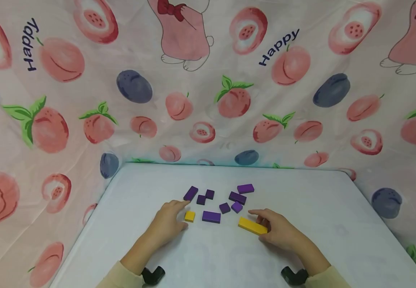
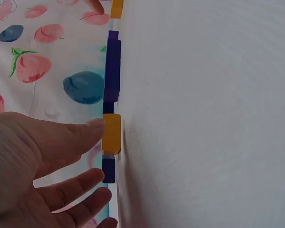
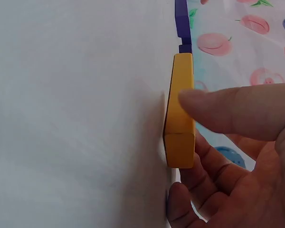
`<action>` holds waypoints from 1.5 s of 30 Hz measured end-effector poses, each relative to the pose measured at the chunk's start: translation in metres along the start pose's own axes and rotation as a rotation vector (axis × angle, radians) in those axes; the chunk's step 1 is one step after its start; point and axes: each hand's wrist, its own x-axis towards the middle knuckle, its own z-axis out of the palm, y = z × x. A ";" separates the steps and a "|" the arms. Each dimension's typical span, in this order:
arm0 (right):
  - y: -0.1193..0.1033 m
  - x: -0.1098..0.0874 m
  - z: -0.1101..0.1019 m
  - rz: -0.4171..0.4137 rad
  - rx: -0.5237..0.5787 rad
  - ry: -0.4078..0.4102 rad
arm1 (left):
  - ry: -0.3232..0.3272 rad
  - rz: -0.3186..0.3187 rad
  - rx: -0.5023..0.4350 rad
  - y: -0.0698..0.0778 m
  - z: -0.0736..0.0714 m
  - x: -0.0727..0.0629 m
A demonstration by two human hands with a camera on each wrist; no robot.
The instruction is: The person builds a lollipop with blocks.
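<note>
So we had our left hand [image 1: 165, 222] loosely spread beside the yellow cube [image 1: 189, 216] on the surface [image 1: 197, 260], while our right hand [image 1: 281, 231] gripped the yellow bar [image 1: 251, 225] near some purple blocks [image 1: 237, 198].

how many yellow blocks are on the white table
2: a small, squarish yellow block beside the left hand, and a long, rectangular yellow block with one end in the right hand.

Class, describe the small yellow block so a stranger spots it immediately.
On the white table, find the left hand. The small yellow block sits right beside it. Its purple neighbours differ in colour; the other yellow block is far longer.
</note>
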 end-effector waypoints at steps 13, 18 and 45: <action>-0.001 0.003 0.001 0.012 -0.036 0.009 | -0.024 0.026 -0.060 -0.003 0.003 0.007; -0.003 0.002 0.002 0.058 -0.040 0.028 | -0.034 0.024 -0.074 -0.003 0.004 0.010; -0.009 -0.006 0.005 0.021 -0.033 0.040 | -0.058 0.020 -0.083 -0.003 0.006 0.015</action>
